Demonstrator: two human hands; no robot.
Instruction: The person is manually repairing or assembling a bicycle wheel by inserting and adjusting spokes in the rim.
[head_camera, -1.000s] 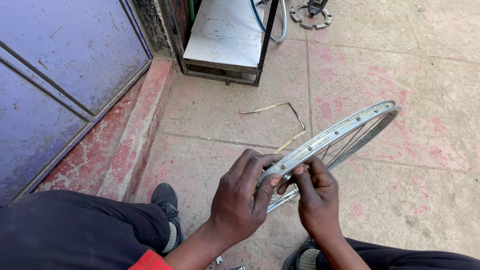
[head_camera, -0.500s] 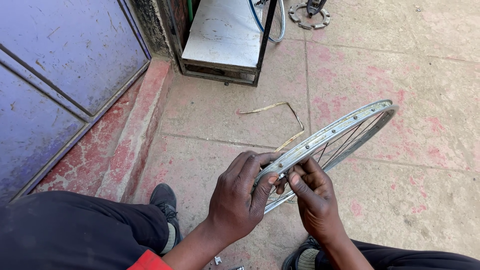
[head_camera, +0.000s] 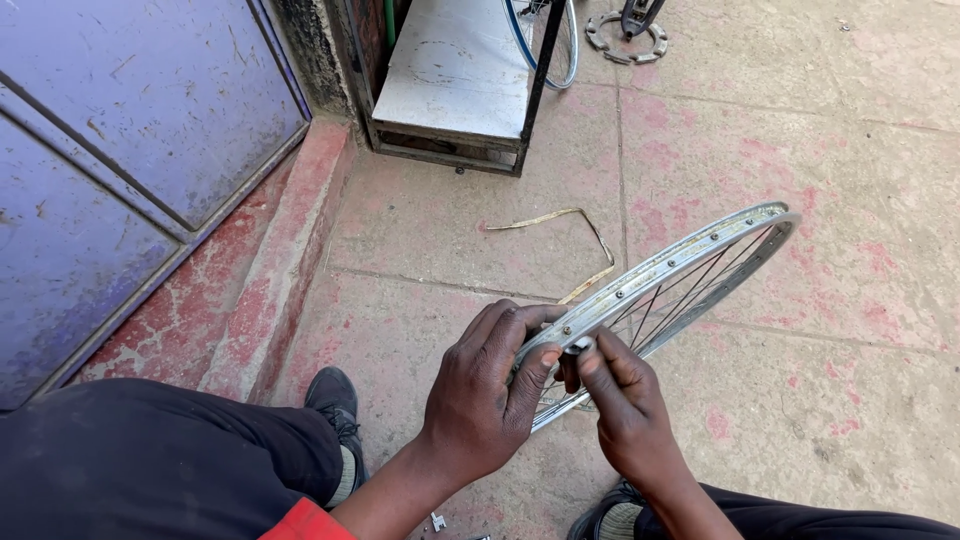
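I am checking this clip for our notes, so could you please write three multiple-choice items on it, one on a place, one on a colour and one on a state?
1. Where does the yellowish strip lie?
A. On the pavement beyond the wheel rim
B. On the white shelf
C. Across the person's knee

2. What colour is the metal door on the left?
A. Green
B. Purple-blue
C. White

3. How is the rim held?
A. Lying flat on the ground
B. Hanging from a hook
C. Gripped by the left hand, with the right hand at its near edge

Answers: 1 A, the strip rests on the slabs past the rim. 2 B, its panels look purple-blue. 3 C, left fingers wrap the rim.
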